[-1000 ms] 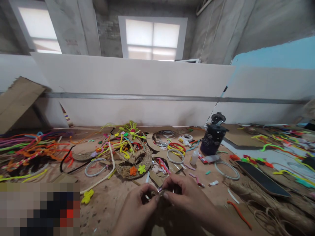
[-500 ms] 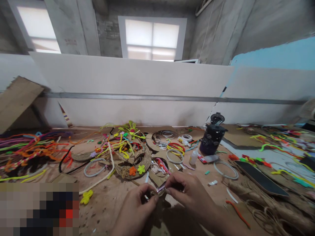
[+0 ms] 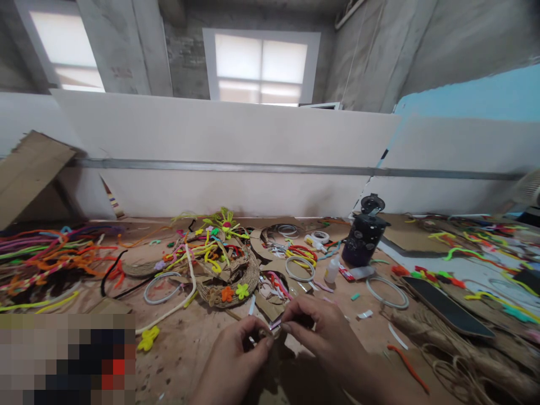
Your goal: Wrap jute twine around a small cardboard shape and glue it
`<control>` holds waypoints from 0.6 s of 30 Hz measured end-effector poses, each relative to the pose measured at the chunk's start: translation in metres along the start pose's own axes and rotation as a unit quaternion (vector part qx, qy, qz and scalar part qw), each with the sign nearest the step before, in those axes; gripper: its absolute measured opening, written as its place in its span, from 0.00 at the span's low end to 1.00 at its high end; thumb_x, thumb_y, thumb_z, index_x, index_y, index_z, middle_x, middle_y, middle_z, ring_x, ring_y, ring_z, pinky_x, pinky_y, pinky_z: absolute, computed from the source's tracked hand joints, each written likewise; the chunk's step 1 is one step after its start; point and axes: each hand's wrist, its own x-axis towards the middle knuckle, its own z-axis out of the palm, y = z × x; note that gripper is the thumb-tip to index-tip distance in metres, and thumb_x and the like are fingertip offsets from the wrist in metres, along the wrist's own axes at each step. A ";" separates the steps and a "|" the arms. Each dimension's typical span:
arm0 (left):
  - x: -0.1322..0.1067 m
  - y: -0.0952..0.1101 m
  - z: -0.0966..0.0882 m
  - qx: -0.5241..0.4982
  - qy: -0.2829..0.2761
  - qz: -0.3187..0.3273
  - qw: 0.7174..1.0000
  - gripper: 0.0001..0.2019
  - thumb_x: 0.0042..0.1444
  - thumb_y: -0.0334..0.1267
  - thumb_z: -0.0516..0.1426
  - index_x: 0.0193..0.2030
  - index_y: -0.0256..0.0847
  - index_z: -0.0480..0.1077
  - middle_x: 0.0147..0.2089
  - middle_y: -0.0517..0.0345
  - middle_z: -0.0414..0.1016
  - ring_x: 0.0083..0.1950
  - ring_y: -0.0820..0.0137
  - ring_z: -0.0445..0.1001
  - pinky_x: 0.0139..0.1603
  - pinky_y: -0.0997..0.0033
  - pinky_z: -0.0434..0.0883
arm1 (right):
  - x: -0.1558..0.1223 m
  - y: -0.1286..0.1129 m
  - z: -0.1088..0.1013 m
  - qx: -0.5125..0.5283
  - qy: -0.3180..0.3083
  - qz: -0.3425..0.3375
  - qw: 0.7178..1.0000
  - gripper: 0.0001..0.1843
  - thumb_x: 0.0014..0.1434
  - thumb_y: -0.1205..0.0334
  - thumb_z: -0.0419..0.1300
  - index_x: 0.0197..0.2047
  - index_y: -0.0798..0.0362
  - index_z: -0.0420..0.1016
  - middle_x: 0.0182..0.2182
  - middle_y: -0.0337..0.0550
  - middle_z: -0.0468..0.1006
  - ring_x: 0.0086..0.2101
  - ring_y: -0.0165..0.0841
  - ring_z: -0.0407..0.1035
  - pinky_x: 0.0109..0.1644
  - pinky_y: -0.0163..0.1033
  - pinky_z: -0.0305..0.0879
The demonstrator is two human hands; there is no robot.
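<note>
Low in the middle of the frame, the left hand (image 3: pixel 234 354) and right hand (image 3: pixel 327 332) meet fingertip to fingertip. Both pinch a small pale strip (image 3: pixel 275 324) between thumb and forefinger, just above the table (image 3: pixel 189 343) and below the twine wreath (image 3: pixel 236 281).

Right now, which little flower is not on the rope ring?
The yellow flower, lying alone on the table, left of the left hand. The orange flower and green flower sit on the rope ring.

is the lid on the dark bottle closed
No, the dark bottle has its flip lid standing open above it.
</note>
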 end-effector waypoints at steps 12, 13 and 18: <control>0.002 -0.004 0.003 -0.085 0.006 -0.012 0.996 0.18 0.50 0.53 0.65 0.36 0.39 0.74 0.28 0.56 0.77 0.29 0.66 0.75 0.31 0.70 0.69 | 0.004 0.001 0.004 0.174 -0.055 0.098 0.978 0.08 0.57 0.58 0.64 0.33 0.55 0.78 0.27 0.39 0.77 0.31 0.33 0.69 0.33 0.34 0.60; 0.002 -0.004 0.003 -0.071 0.007 -0.008 0.997 0.17 0.50 0.51 0.65 0.37 0.38 0.75 0.29 0.56 0.77 0.30 0.65 0.75 0.32 0.70 0.68 | 0.004 0.002 0.005 0.170 -0.051 0.097 0.979 0.08 0.57 0.58 0.63 0.33 0.55 0.78 0.27 0.39 0.77 0.31 0.33 0.70 0.33 0.34 0.61; -0.001 0.002 0.000 0.004 0.001 0.004 1.000 0.13 0.50 0.45 0.61 0.38 0.38 0.78 0.33 0.55 0.78 0.37 0.62 0.75 0.38 0.68 0.69 | 0.001 0.005 0.006 0.118 -0.041 0.078 0.989 0.05 0.57 0.64 0.63 0.33 0.54 0.80 0.28 0.40 0.79 0.31 0.32 0.70 0.34 0.34 0.61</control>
